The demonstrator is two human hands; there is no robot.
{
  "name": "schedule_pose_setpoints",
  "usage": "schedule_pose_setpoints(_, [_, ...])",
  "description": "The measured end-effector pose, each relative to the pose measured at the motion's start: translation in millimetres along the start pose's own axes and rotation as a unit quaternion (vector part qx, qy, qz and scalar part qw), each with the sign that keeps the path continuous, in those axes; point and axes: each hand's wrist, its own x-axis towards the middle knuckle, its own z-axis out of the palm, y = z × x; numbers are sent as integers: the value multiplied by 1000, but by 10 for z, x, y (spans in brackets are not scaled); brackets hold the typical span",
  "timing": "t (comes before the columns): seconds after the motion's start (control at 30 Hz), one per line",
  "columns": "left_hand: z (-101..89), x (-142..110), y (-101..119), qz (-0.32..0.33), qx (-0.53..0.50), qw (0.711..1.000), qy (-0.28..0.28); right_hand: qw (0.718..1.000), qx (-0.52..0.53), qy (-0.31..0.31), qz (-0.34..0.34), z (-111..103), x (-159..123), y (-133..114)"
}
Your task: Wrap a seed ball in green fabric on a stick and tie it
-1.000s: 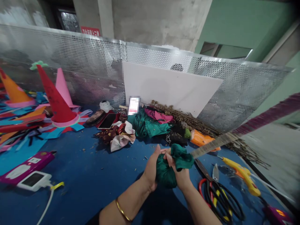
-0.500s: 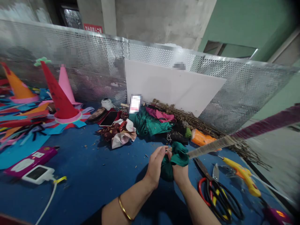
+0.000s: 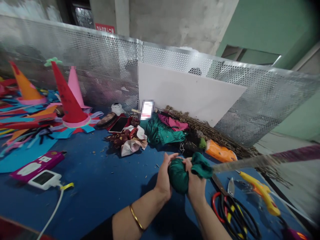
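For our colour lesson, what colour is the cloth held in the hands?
The cloth is dark green, best seen in the head view.

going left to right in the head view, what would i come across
Orange cone, red cone, dark-screened phone, left hand, green cloth ball, right hand, scissors, yellow glue gun.

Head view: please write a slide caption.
Both hands hold a green cloth bundle over a blue table, near scissors.
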Motion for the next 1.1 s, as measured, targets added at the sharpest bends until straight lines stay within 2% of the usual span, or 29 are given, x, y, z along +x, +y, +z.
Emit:
schedule_pose_setpoints(0.1, [25,-79,-36,-89,-87,992,-2,997,54,1,51,-40,13,55])
schedule_pose_setpoints(0.2, [28,-126,-29,-102,-98,989,38,997,39,-14,58,-31,-67,100])
schedule_pose_setpoints(0.3, [17,-112,-10,-86,-101,991,19,1000,1,-11,25,-11,-158,120])
schedule_pose_setpoints(0.37, [-4,-79,-24,-64,-80,994,34,1000,5,2,14,10,-172,125])
schedule_pose_setpoints(0.43, [-36,-54,-60,-14,-27,997,75,999,38,23,30,28,-134,121])
schedule_pose_setpoints(0.5, [-71,-57,-97,69,68,993,72,994,80,40,64,25,-60,103])
schedule_pose_setpoints(0.57, [-100,-90,-113,187,203,961,-1,987,105,61,101,-7,20,71])
schedule_pose_setpoints(0.6, [-110,-111,-109,252,275,927,-44,983,113,76,122,-29,51,52])
schedule_pose_setpoints(0.67, [-114,-148,-80,365,395,836,-109,972,133,103,165,-63,84,15])
schedule_pose_setpoints(0.73, [-103,-161,-31,441,460,759,-134,957,170,116,203,-67,70,-12])
schedule_pose_setpoints(0.8, [-82,-152,25,485,476,719,-141,943,217,113,226,-37,20,-29])
schedule_pose_setpoints(0.87, [-65,-131,73,506,478,704,-140,929,259,103,242,10,-42,-38])
schedule_pose_setpoints(0.97, [-64,-99,97,506,488,701,-123,910,299,100,268,66,-94,-42])
schedule_pose_setpoints(1.03, [-76,-84,70,498,488,708,-115,908,299,106,274,74,-83,-46])
schedule_pose_setpoints(1.1, [-86,-80,14,480,480,727,-108,920,277,112,256,58,-48,-51])
